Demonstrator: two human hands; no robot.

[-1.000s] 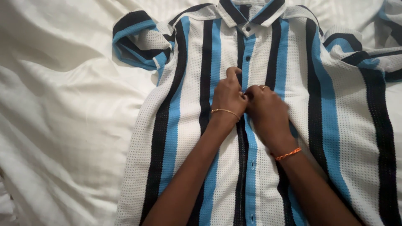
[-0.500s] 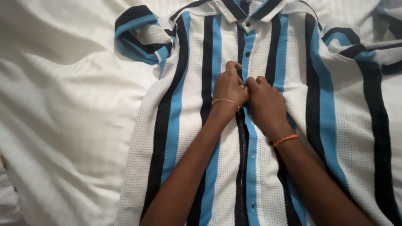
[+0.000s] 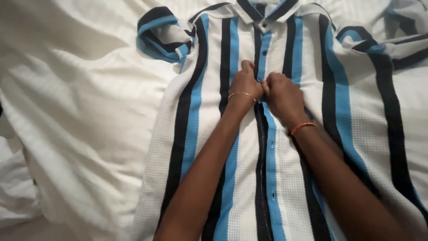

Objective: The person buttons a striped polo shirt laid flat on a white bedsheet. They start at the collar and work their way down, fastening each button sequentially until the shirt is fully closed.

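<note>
Both hands are closed on the button placket (image 3: 263,147) of the striped shirt (image 3: 200,134): the left hand (image 3: 244,83) pinches its left edge, the right hand (image 3: 282,97) its right edge, knuckles touching. The placket runs lengthwise from collar (image 3: 263,10) towards the person, the shirt lying flat on a white bedsheet (image 3: 80,111).

Bare forearms, thin gold bangle (image 3: 242,94) on left wrist, orange band (image 3: 302,127) on right
</note>
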